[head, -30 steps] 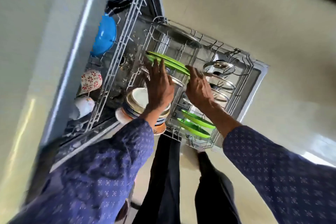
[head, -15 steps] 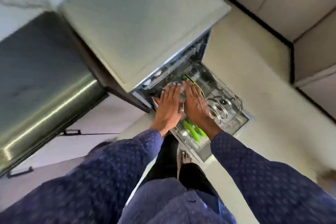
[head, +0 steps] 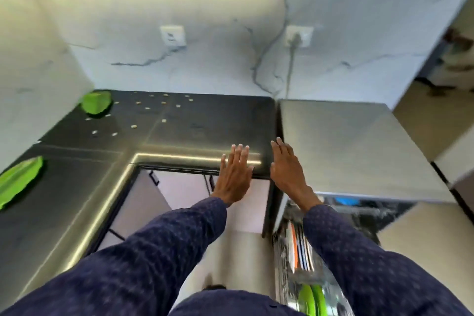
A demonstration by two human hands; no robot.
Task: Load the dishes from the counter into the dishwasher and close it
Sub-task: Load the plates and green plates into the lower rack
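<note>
Green dishes (head: 19,182) wait on the dark worktop (head: 179,126), so your left hand (head: 234,174) and right hand (head: 287,172) hang flat and empty; dishwasher (head: 359,209) open at right.

No readable text, labels or numbers anywhere.

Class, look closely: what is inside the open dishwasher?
In the dishwasher: green plates, stacked plates, something blue. The right sleeve covers the rest.

head cam, high, facing fwd/down over counter (head: 179,136); dishwasher (head: 359,210) lower right
</note>
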